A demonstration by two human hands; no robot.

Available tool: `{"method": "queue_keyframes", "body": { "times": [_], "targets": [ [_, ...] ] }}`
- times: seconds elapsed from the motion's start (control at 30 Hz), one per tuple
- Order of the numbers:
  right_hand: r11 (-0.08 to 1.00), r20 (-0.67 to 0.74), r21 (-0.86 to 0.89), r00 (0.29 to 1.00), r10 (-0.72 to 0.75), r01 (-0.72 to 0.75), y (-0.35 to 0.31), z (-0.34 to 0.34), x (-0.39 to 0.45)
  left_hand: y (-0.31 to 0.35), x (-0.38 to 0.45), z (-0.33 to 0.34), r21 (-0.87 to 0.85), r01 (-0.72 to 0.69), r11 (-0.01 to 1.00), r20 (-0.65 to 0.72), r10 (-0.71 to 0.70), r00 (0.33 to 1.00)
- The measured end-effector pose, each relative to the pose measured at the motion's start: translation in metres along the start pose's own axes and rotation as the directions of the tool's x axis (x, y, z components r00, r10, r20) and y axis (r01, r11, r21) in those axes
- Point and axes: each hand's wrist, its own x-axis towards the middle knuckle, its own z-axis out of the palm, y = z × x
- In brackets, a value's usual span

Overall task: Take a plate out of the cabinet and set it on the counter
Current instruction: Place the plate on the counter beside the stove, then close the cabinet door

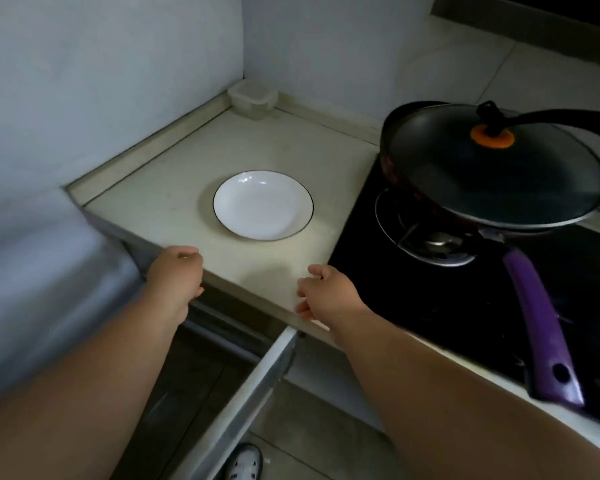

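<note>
A white plate (263, 205) with a thin dark rim lies flat on the beige counter (160, 188), roughly in its middle. My left hand (175, 275) hovers at the counter's front edge, left of the plate, fingers loosely curled and holding nothing. Over the front edge near the stove is my right hand (326, 292), fingers apart and empty. Neither hand touches the plate. Below the counter a cabinet door (246, 393) stands open, its white edge jutting toward me.
A black gas stove (413, 289) borders the counter on the right, carrying a lidded pan (492, 171) with a purple handle (537, 327). A small clear lidded container (253, 98) sits in the back corner. Walls close off the left and back. A shoe (245, 462) shows on the floor.
</note>
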Motion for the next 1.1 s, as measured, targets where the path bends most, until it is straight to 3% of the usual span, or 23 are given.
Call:
{"method": "queue_keyframes", "body": {
  "times": [0.17, 0.27, 0.4, 0.5, 0.57, 0.7, 0.77, 0.9, 0.97, 1.1],
  "targets": [
    [0.999, 0.055, 0.014, 0.998, -0.037, 0.036, 0.057, -0.018, -0.068, -0.05, -0.094, -0.022, 0.238, 0.029, 0.971, 0.156, -0.067, 0.985],
    [0.999, 0.104, -0.006, 0.994, -0.032, 0.033, 0.089, -0.025, -0.102, -0.082, -0.138, -0.031, 0.484, -0.04, 0.874, 0.219, -0.077, 0.973],
    [0.999, 0.106, -0.039, 0.994, 0.016, -0.012, 0.122, -0.027, -0.13, -0.106, -0.163, -0.039, 0.751, -0.128, 0.648, 0.284, -0.142, 0.948],
    [0.996, 0.108, -0.093, 0.994, 0.023, -0.013, 0.139, -0.027, -0.144, -0.116, -0.168, -0.042, 0.912, -0.236, 0.336, 0.31, -0.186, 0.932],
    [0.99, 0.101, -0.139, 0.994, 0.036, -0.022, 0.148, -0.027, -0.152, -0.121, -0.169, -0.041, 0.938, -0.319, 0.133, 0.341, -0.212, 0.916],
    [0.991, 0.052, -0.081, 0.992, 0.111, -0.107, 0.169, -0.022, -0.16, -0.13, -0.163, -0.034, 0.905, -0.423, -0.03, 0.409, -0.204, 0.889],
    [0.986, 0.102, -0.037, 0.981, 0.167, -0.164, 0.177, -0.015, -0.166, -0.134, -0.162, -0.031, 0.906, -0.421, 0.047, 0.421, -0.22, 0.88],
    [0.978, 0.134, -0.078, 0.97, 0.204, -0.195, 0.193, -0.008, -0.183, -0.14, -0.169, -0.013, 0.875, -0.303, 0.378, 0.437, -0.347, 0.83],
    [0.973, 0.167, -0.118, 0.961, 0.218, -0.2, 0.196, -0.013, -0.187, -0.143, -0.181, 0.001, 0.832, -0.275, 0.482, 0.485, -0.39, 0.783],
    [0.964, 0.296, -0.035, 0.919, 0.262, -0.264, 0.201, -0.03, -0.185, -0.16, -0.21, 0.05, 0.613, -0.069, 0.787, 0.578, -0.387, 0.719]
  ]
}}
